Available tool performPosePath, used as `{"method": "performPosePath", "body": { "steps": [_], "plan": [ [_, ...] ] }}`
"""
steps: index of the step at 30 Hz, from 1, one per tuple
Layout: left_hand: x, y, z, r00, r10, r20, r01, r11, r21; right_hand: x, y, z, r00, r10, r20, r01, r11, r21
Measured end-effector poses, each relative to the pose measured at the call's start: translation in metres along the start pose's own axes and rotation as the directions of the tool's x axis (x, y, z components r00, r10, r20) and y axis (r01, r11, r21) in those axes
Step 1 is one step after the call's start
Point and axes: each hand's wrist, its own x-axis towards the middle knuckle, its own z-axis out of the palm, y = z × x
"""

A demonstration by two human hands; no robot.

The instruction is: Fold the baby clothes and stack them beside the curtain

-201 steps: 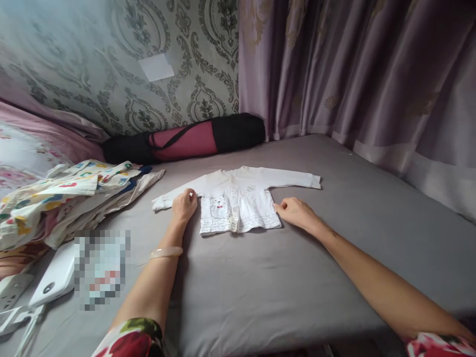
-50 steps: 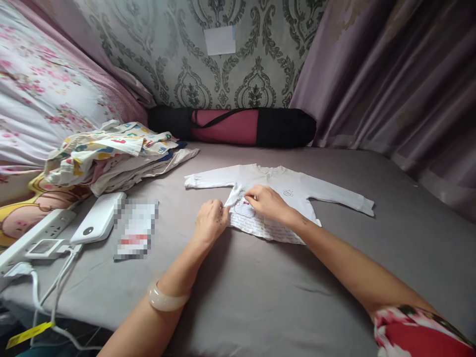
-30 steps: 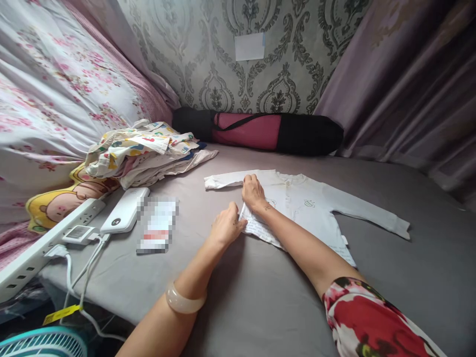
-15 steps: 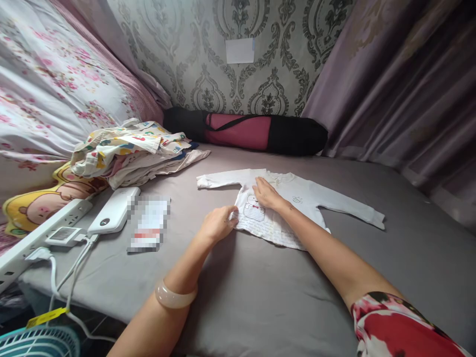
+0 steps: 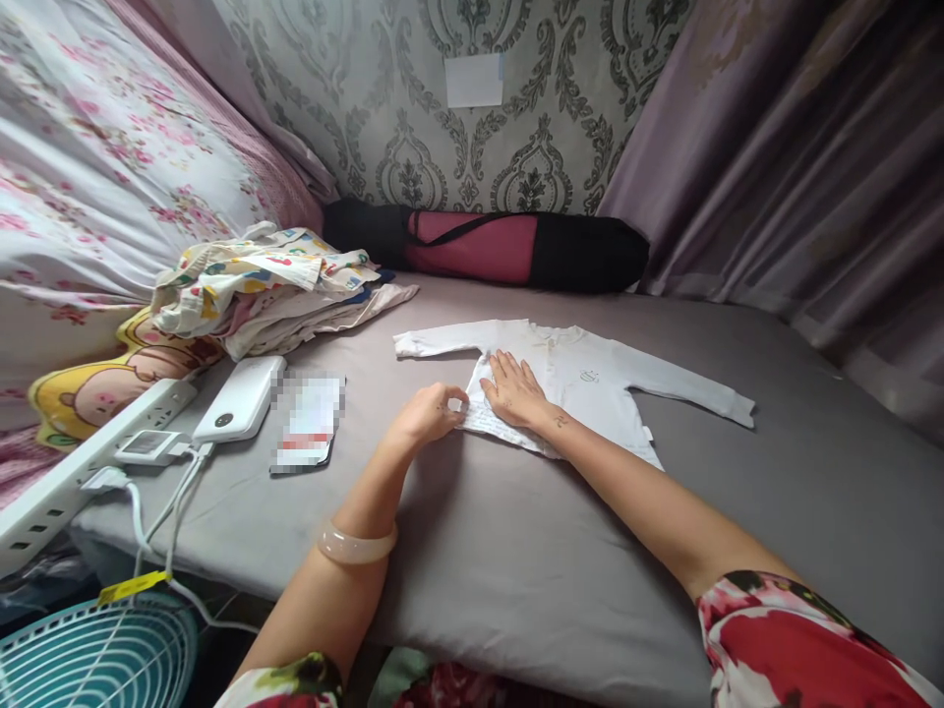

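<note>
At twelve o'clock ahead of us, the white long-sleeved baby shirt (image 5: 582,388) lies spread on the grey sheet (image 5: 516,551). Our left hand (image 5: 428,413) pinches its hem corner at the shirt's eight o'clock; our right hand (image 5: 512,391) rests flat on its front, fingers slightly spread. A clothes pile (image 5: 269,285) sits at eleven o'clock.

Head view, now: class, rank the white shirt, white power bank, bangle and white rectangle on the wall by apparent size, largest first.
1. White shirt
2. White power bank
Unranked: bangle and white rectangle; they look similar, and the bangle is nearer the camera.
</note>
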Motion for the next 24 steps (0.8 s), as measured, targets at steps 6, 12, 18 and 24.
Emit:
{"method": "performPosePath", "body": {
  "steps": [6, 12, 18, 24],
  "plan": [
    [0.0, -0.001, -0.003, 0.991, -0.105, -0.08, 0.11, 0.992, 0.06, -0.028, -0.023, 0.008, 0.995, -0.098, 0.013, 0.098, 0.995, 0.019],
    [0.002, -0.004, -0.005, 0.98, -0.149, -0.128, 0.16, 0.984, 0.08, -0.052, -0.044, 0.009, 0.985, -0.165, 0.04, 0.163, 0.985, 0.047],
    [0.007, -0.008, -0.001, 0.976, -0.142, -0.164, 0.158, 0.983, 0.09, -0.076, -0.057, 0.006, 0.966, -0.242, 0.093, 0.228, 0.964, 0.134],
    [0.011, -0.012, 0.006, 0.959, -0.112, -0.259, 0.131, 0.99, 0.056, -0.105, -0.062, -0.006, 0.901, -0.408, 0.146, 0.346, 0.881, 0.323]
  ]
}}
